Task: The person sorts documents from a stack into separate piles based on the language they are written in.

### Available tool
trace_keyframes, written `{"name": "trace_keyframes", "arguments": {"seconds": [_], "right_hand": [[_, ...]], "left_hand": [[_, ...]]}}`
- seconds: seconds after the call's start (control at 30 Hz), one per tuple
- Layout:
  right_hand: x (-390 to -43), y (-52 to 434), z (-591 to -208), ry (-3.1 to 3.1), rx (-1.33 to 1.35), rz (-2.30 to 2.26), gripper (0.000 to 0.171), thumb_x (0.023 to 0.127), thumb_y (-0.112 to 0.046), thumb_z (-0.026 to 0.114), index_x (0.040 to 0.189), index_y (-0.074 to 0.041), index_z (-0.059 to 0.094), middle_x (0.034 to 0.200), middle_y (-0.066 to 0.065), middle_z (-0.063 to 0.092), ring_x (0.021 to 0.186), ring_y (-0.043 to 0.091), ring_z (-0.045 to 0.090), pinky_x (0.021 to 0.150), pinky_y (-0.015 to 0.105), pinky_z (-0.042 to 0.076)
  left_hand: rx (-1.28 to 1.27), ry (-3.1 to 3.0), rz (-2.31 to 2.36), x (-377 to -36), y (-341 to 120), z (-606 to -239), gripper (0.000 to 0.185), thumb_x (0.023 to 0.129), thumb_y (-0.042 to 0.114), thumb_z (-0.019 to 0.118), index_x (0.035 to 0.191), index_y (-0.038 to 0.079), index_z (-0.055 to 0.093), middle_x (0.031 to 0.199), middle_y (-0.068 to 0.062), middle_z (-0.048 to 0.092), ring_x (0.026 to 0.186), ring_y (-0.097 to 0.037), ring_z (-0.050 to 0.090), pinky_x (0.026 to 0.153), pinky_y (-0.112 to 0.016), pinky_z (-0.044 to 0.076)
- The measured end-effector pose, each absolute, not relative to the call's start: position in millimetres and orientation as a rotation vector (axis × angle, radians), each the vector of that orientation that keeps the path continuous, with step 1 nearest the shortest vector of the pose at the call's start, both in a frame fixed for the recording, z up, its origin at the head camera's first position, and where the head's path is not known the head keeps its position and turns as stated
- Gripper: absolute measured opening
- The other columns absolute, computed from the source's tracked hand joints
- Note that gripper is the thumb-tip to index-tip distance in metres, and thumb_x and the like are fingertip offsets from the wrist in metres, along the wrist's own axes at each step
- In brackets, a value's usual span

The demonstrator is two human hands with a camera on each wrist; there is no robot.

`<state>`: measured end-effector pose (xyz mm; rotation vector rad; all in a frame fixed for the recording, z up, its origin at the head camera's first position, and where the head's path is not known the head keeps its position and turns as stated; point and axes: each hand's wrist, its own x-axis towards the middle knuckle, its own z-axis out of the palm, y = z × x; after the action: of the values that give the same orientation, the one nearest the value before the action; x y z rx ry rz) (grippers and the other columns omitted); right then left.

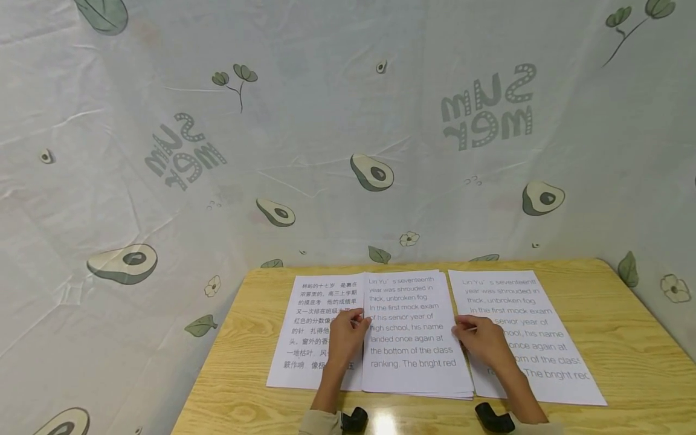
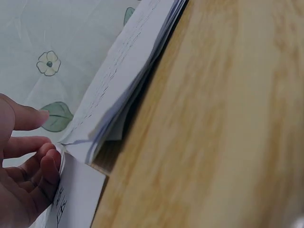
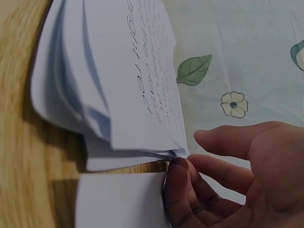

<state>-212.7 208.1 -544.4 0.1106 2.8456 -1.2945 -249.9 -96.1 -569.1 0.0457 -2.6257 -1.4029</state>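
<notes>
A stack of papers (image 1: 413, 329) lies in the middle of a wooden table (image 1: 625, 338), printed with large English text. The left hand (image 1: 345, 338) sits at the stack's left edge, its fingertips (image 2: 45, 159) touching the edge of the sheets, fingers lightly bent and the thumb held apart above them; it presses against the paper rather than gripping it. The right hand (image 1: 481, 341) sits at the stack's right edge in the same way, its fingertips (image 3: 178, 166) meeting the edge of the sheets while the thumb hovers free above. Both hands are relaxed and unclenched, holding nothing between finger and thumb as far as the wrist views show. In those close views the near corners of the stack fan apart and lift slightly off the table.

To the left of the stack, partly under the left hand, lies a single sheet with Chinese text (image 1: 315, 338), just overlapped by the stack. To the right lies another sheet with English text (image 1: 544, 338), flat on the table, with the right hand and wrist resting across its left part. A pale cloth printed with avocados, leaves and flowers (image 1: 348, 133) hangs behind and beside the table
</notes>
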Motion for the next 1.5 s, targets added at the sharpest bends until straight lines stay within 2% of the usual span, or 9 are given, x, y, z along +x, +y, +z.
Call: {"name": "trace_keyframes", "arguments": {"seconds": [0.33,0.73,1.13,1.5], "right_hand": [[-214.4,207.3,-543.5,2.867,0.072,-1.268,0.041,0.097,-0.016,0.071,0.13,0.009,0.072,0.105,0.014,0.078,0.094,0.026,0.075,0.074,0.032,0.054],[-212.7,204.2,-538.6,2.897,0.048,-1.266,0.038,0.096,-0.013,0.072,0.129,0.007,0.072,0.113,0.02,0.078,0.101,0.035,0.076,0.081,0.04,0.058],[-212.7,201.6,-536.9,2.882,0.046,-1.322,0.036,0.096,-0.009,0.073,0.129,0.005,0.073,0.107,0.015,0.079,0.091,0.023,0.075,0.072,0.025,0.054],[-209.5,203.7,-534.4,2.821,0.072,-1.437,0.036,0.098,-0.005,0.072,0.132,0.006,0.071,0.111,0.019,0.077,0.092,0.021,0.074,0.066,0.022,0.055]], "left_hand": [[0.015,-2.681,-1.314,-249.8,-94.0,-566.0,0.034,0.094,0.017,0.08,0.123,0.002,0.079,0.095,-0.002,0.069,0.08,-0.008,0.058,0.068,-0.02,0.049],[-0.038,-2.692,-1.346,-246.9,-93.0,-558.9,0.034,0.095,0.016,0.079,0.128,0.006,0.078,0.1,-0.003,0.069,0.081,-0.008,0.058,0.069,-0.02,0.05],[-0.043,-2.679,-1.391,-245.4,-89.1,-557.2,0.04,0.09,0.001,0.08,0.129,0.011,0.077,0.101,0.001,0.073,0.085,-0.005,0.065,0.077,-0.019,0.056],[-0.04,-2.624,-1.457,-244.8,-88.9,-555.9,0.04,0.09,-0.004,0.077,0.127,0.008,0.077,0.101,-0.002,0.074,0.087,-0.006,0.068,0.078,-0.019,0.057]]}}
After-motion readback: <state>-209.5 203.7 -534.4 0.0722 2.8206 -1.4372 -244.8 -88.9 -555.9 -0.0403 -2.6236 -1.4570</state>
